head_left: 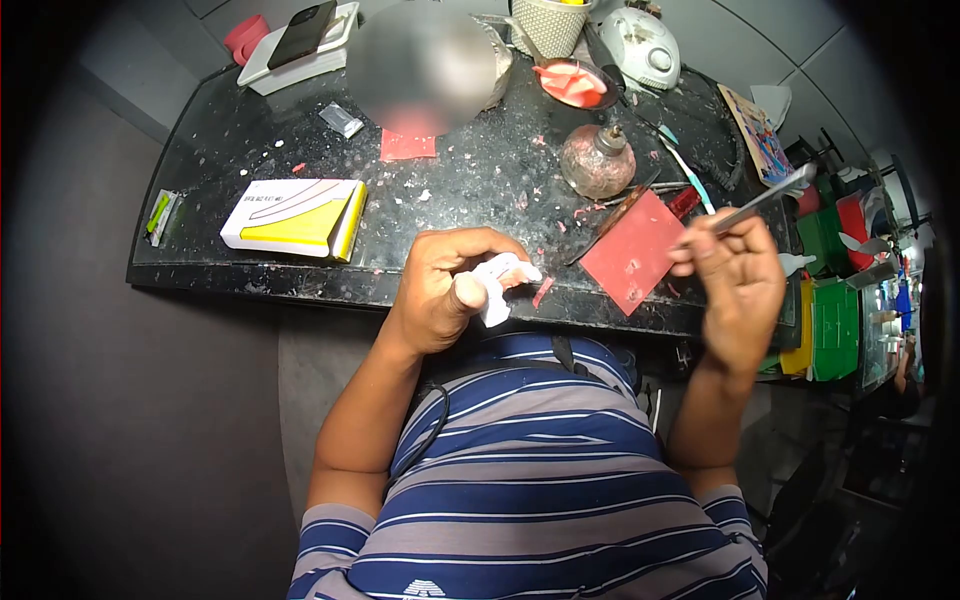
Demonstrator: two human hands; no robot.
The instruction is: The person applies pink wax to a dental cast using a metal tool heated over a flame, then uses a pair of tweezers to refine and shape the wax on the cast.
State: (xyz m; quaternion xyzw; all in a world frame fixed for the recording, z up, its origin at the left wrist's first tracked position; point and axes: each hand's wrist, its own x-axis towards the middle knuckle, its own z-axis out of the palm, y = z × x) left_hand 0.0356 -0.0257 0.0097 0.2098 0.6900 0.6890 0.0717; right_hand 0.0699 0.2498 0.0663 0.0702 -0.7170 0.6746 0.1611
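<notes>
Near the front edge of the black table, my left hand (pixel 440 285) has its fingers curled round a crumpled white piece (pixel 496 285), which may be tissue or cloth. My right hand (pixel 738 285) is raised at the table's right front and pinches a thin grey metal tool (pixel 765 198), its wide end pointing up and right. Beside that hand a flat red sheet (pixel 630 255) lies on the table, with a dark knife-like tool (pixel 618 222) along its upper left edge. A round glass burner (pixel 597 160) stands behind the sheet.
A yellow and white box (pixel 295 218) lies at the left front of the black table (pixel 200 270). Further back are a smaller red sheet (pixel 408 144), a bowl with red pieces (pixel 575 84), a white device (pixel 638 48) and a white tray (pixel 300 65).
</notes>
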